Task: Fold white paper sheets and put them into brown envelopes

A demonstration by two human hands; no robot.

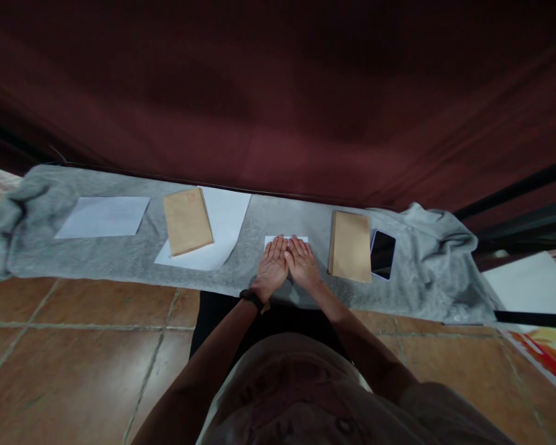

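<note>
Fingers (pixel 278 243): laid out straight, close together, gripping nothing; tips point away from us.
Left hand (pixel 272 264): palm down, flat on the small white paper.
Right hand (pixel 303 264): same pose, beside the left; inner edges meet around the thumbs.
White paper (pixel 269 239): mostly under our hands, in front of our body; far edge and corners show past the fingertips. Can't tell if it's one layer or folded.
Paper feel: we'd judge it light and thin, easy to bend or crease, and likely to slide if pushed sideways.
Paper hold: far corners look best for a pinch; flat palms suit keeping it down. Soft cloth below may give under pressure.
Wrists: set apart, dark band (pixel 252 298) on the left one.
Forearms: angle inward from both sides of our torso, converging at the paper.
Grey cloth (pixel 301 213): under everything here, bunched at both ends.
Our left: tan block (pixel 188 221) sitting tilted on a large white sheet (pixel 228 216); another white sheet (pixel 104 216) farther out, apart from it.
Our right: second tan block (pixel 351 247), phone (pixel 382 254) just beside it, screen dark.
Beyond: dark red fabric (pixel 269 136).
Below: tiled floor (pixel 97 358).
</note>
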